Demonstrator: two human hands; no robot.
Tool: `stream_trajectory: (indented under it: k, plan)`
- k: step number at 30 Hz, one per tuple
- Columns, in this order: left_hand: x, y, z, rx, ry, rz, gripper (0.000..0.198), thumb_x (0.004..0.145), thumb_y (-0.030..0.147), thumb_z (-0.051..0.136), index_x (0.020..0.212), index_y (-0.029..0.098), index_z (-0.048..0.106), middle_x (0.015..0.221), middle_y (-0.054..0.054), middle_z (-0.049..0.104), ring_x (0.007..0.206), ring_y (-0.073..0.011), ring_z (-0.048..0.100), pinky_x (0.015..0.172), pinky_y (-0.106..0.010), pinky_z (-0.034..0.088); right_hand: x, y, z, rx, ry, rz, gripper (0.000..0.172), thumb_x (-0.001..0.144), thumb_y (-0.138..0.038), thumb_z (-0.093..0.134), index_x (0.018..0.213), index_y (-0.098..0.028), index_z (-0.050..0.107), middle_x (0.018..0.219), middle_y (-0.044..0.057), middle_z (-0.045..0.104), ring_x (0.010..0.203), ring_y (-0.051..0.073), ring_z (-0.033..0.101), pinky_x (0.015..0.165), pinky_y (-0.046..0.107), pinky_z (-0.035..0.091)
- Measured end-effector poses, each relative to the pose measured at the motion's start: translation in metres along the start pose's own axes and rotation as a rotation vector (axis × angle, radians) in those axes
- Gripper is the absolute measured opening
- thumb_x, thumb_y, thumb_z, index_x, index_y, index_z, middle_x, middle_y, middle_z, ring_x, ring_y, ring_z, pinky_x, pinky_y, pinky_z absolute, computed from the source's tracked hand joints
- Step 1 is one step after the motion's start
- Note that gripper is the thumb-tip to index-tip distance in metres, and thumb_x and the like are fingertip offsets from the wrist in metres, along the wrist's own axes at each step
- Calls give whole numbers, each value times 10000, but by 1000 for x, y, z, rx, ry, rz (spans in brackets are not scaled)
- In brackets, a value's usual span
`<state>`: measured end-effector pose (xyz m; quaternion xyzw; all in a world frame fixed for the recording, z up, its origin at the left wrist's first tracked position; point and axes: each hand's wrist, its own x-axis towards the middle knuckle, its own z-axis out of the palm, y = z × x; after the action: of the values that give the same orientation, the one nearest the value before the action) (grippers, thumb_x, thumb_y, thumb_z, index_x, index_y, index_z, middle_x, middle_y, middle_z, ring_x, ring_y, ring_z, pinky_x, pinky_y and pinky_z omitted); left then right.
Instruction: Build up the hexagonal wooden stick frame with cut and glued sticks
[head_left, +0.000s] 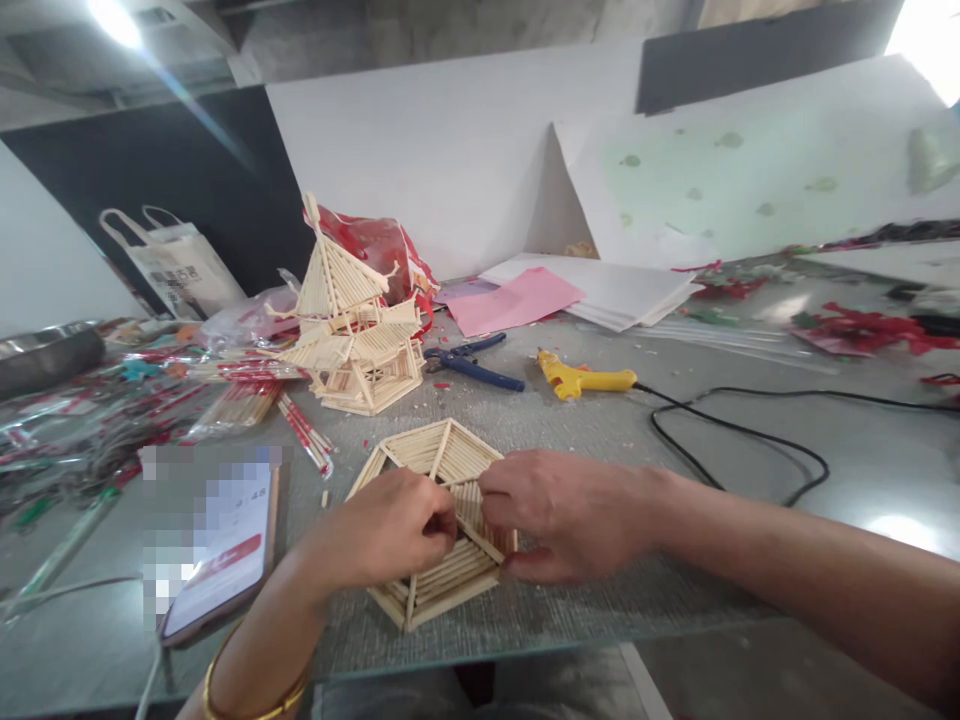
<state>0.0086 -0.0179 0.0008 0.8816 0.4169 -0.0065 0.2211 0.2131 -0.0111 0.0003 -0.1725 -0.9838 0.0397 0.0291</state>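
Note:
A many-sided panel of thin wooden sticks (450,580) lies on the grey table in front of me, split into wedges by longer sticks. Over its left and middle part, my left hand (394,530) is closed with the fingers curled in a pinch; whatever is between the fingertips is hidden. My right hand (551,510) grips the panel's right edge, fingers bent over the top and thumb low at the outer side. Behind the panel stands a small tiered pavilion (349,330) built of the same kind of sticks, with a pointed roof.
A yellow glue gun (585,378) lies behind my right hand, its black cord (757,432) looping right. Blue-handled pliers (480,365) are beside the pavilion. To the left are a phone (225,570) and packets of sticks (236,405). Pink paper (517,300) lies farther back.

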Motion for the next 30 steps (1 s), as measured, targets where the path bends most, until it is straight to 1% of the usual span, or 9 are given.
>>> stream_trajectory:
  k: [12,19,30]
  plan:
    - [0,2,0,14,3,-2,227,666,156,418,700,178,641,659,-15,650,600,-117,549,539,-210,334,0,1,1,-19,-11,-8,205,773,-366,525,797,-167,569,753,33,570,712,147,520,626,267,384]
    - [1,3,-1,17,5,-5,220,668,154,414,683,178,632,645,-11,641,582,-109,537,527,-205,326,0,1,0,-8,-1,-13,188,759,-351,542,779,-166,570,741,35,573,706,147,516,620,263,378]
    - [-1,3,-2,11,-7,-15,213,684,176,428,722,187,637,674,-8,645,617,-116,553,555,-208,341,0,1,-1,-20,-1,-8,200,763,-360,535,786,-164,566,748,34,573,696,142,518,611,260,378]
